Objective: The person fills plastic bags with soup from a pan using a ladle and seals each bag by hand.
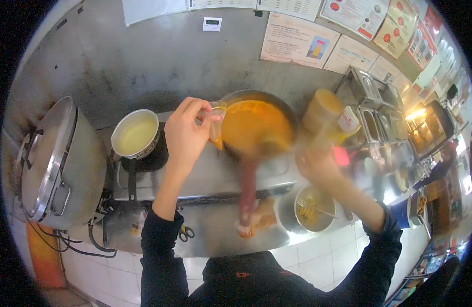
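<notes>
My left hand pinches a small clear cup with orange sauce in it, tilted beside the left rim of the pan. Orange sauce fills the dark pan, whose red-brown handle points toward me. My right hand, smeared by motion, is to the right of the pan. A spoon or ladle shape blurs at the pan's lower right. What my right hand holds, if anything, cannot be made out. Just above it stands a blurred yellow-brown container.
A small pot of pale liquid sits on the left burner, beside a large lidded cooker. Scissors lie near the front edge. A metal bowl with food and a utensil is front right. Metal trays stand back right.
</notes>
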`<state>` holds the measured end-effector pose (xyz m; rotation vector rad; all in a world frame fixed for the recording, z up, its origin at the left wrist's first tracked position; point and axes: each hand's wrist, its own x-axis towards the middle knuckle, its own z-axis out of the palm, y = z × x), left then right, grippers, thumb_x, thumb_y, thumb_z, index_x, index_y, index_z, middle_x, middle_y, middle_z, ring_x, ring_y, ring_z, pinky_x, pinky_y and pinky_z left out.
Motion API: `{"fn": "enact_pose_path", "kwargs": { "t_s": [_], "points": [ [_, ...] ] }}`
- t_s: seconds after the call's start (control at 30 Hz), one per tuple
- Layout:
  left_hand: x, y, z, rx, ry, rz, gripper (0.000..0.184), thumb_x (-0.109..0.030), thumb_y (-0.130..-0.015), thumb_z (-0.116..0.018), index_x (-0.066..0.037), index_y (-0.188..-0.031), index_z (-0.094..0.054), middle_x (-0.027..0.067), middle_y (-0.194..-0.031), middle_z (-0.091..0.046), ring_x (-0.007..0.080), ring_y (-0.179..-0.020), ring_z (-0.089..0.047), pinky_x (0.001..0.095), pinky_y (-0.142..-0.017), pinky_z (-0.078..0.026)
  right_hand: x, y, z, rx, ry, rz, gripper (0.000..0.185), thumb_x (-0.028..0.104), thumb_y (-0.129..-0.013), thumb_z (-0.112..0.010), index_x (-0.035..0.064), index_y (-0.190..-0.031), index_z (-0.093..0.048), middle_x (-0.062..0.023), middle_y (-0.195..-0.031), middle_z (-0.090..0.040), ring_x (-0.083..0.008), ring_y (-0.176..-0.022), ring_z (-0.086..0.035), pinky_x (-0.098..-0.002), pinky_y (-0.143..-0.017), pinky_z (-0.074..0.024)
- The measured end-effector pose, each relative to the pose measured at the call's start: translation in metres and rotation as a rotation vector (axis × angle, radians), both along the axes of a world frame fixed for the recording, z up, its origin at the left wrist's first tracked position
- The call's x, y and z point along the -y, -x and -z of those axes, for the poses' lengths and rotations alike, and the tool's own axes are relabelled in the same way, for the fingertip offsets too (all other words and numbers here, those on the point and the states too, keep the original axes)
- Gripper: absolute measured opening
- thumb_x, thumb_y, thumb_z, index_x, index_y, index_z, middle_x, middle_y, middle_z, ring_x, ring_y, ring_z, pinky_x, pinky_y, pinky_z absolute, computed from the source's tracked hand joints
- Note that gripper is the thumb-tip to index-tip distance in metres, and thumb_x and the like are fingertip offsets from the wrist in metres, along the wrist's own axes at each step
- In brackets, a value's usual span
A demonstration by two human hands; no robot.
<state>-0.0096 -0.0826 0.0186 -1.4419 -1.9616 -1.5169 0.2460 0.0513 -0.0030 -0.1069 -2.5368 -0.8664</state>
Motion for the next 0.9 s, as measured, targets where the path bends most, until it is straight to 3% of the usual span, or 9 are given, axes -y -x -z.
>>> {"fn": "enact_pose_path", "kwargs": {
  "t_s": [0.07,0.2,0.27,0.3,0.4,0.47,0.57,0.77,0.9],
  "points": [
    [0.01,-0.003,-0.002,0.0,-0.003,0.011,0.015,-0.01,-0.066,-0.068,-0.005,-0.075,-0.056,0.0015,-0.077,-0.057,0.0141,-0.06,-0.058,0.026,-0.05,-0.043,-0.003,0.0,0.017,0.227,-0.137,0.069,0.01,0.014,-0.061,-0.056,0.0073,-0.068,-0.055,-0.0009,-0.064,-0.045,-0.0129,-0.059,-0.049,-0.0257,-0.052,-0.0396],
    [0.028,-0.022,-0.005,0.044,-0.046,0.095,0.015,-0.004,-0.065,-0.068,-0.004,-0.075,-0.056,0.0038,-0.078,-0.057,0.0144,-0.062,-0.059,0.0251,-0.051,-0.045,-0.004,0.006,0.045,0.155,-0.132,0.042,0.01,0.014,-0.06,-0.056,0.0068,-0.068,-0.054,-0.0016,-0.066,-0.046,-0.0143,-0.059,-0.05,-0.0256,-0.053,-0.0397],
    [0.037,-0.032,-0.003,0.075,-0.07,0.133,0.017,0.001,-0.064,-0.068,-0.002,-0.075,-0.055,0.0058,-0.077,-0.056,0.0146,-0.063,-0.06,0.0241,-0.051,-0.046,-0.004,0.009,0.053,0.106,0.246,0.189,0.017,0.014,-0.064,-0.058,0.0054,-0.079,-0.058,-0.0048,-0.073,-0.052,-0.0168,-0.064,-0.053,-0.0276,-0.055,-0.0424],
    [0.042,-0.038,-0.001,0.072,-0.096,0.151,0.016,0.0,-0.065,-0.068,-0.002,-0.075,-0.056,0.0058,-0.077,-0.056,0.0144,-0.063,-0.06,0.0241,-0.051,-0.046,0.005,0.01,0.045,0.103,0.247,0.189,0.017,0.014,-0.064,-0.058,0.0054,-0.079,-0.058,-0.0048,-0.073,-0.052,-0.0168,-0.064,-0.053,-0.0276,-0.055,-0.0424],
    [0.052,-0.054,0.012,0.007,-0.126,0.17,0.015,0.001,-0.065,-0.068,-0.002,-0.074,-0.056,0.0061,-0.078,-0.057,0.0143,-0.062,-0.058,0.0241,-0.051,-0.046,0.055,0.016,-0.004,-0.136,0.481,0.093,0.024,0.014,-0.07,-0.061,0.0069,-0.093,-0.059,-0.007,-0.079,-0.058,-0.0195,-0.067,-0.058,-0.0298,-0.056,-0.0456],
    [0.06,-0.069,0.019,-0.05,-0.122,0.178,0.015,0.001,-0.065,-0.067,-0.002,-0.075,-0.057,0.0064,-0.079,-0.057,0.0143,-0.062,-0.057,0.0241,-0.052,-0.047,0.094,0.017,-0.023,-0.322,0.989,-0.153,0.029,0.014,-0.073,-0.063,0.0094,-0.1,-0.058,-0.0081,-0.078,-0.06,-0.0207,-0.065,-0.061,-0.0312,-0.054,-0.0473],
    [0.073,-0.088,0.028,-0.107,-0.109,0.192,0.014,0.003,-0.065,-0.067,-0.003,-0.074,-0.058,0.0069,-0.079,-0.057,0.0151,-0.061,-0.056,0.0244,-0.052,-0.047,0.13,0.023,-0.027,-0.381,1.021,-0.198,0.026,0.01,-0.071,-0.064,0.0074,-0.096,-0.059,-0.0085,-0.073,-0.06,-0.0231,-0.06,-0.061,-0.0307,-0.05,-0.047],
    [0.087,-0.108,0.037,0.131,-0.091,0.351,0.026,0.002,-0.061,-0.07,-0.002,-0.083,-0.056,0.0099,-0.088,-0.056,0.0159,-0.073,-0.057,0.0245,-0.061,-0.049,0.141,0.0,-0.02,-0.335,1.013,-0.153,0.013,0.004,-0.068,-0.065,0.0053,-0.081,-0.062,-0.0088,-0.074,-0.061,-0.0233,-0.06,-0.06,-0.0299,-0.05,-0.0473],
    [0.09,-0.12,0.037,0.617,-0.191,0.501,0.036,-0.001,-0.061,-0.073,0.0,-0.093,-0.056,0.0103,-0.097,-0.056,0.0175,-0.083,-0.056,0.0272,-0.074,-0.047,0.154,-0.02,-0.027,-0.411,0.987,-0.11,0.012,0.001,-0.066,-0.066,0.0044,-0.077,-0.062,-0.0083,-0.075,-0.062,-0.0227,-0.06,-0.061,-0.0293,-0.051,-0.0476]
  ]
}}
